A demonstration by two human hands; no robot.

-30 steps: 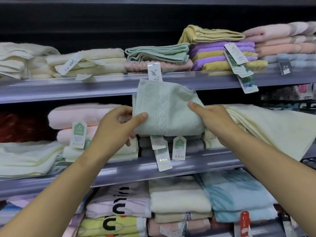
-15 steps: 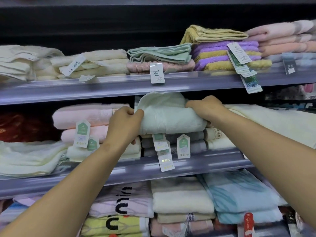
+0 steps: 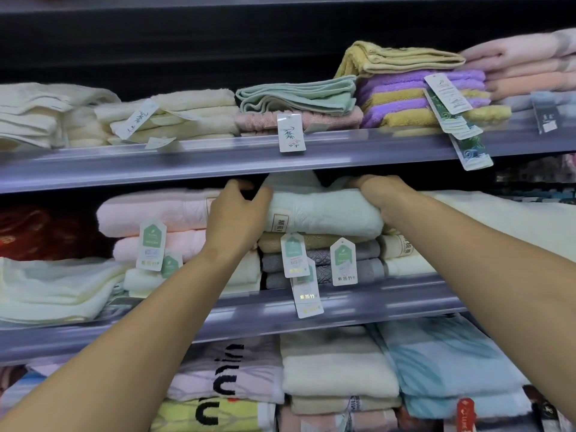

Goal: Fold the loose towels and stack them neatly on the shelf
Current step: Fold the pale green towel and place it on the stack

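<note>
Both hands, left (image 3: 234, 217) & right (image 3: 378, 194), clamp the folded pale-green terry towel (image 3: 324, 213) atop the tan-and-grey stack (image 3: 321, 260) on the grey metal middle shelf (image 3: 343, 307). Placing step; next, prob. release & square edges.

Both forearms bare, no sleeves, rings or watch.

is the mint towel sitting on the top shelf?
No, the mint towel lies on the middle shelf, on top of a tan and grey stack, with the left hand and right hand on its ends.
</note>
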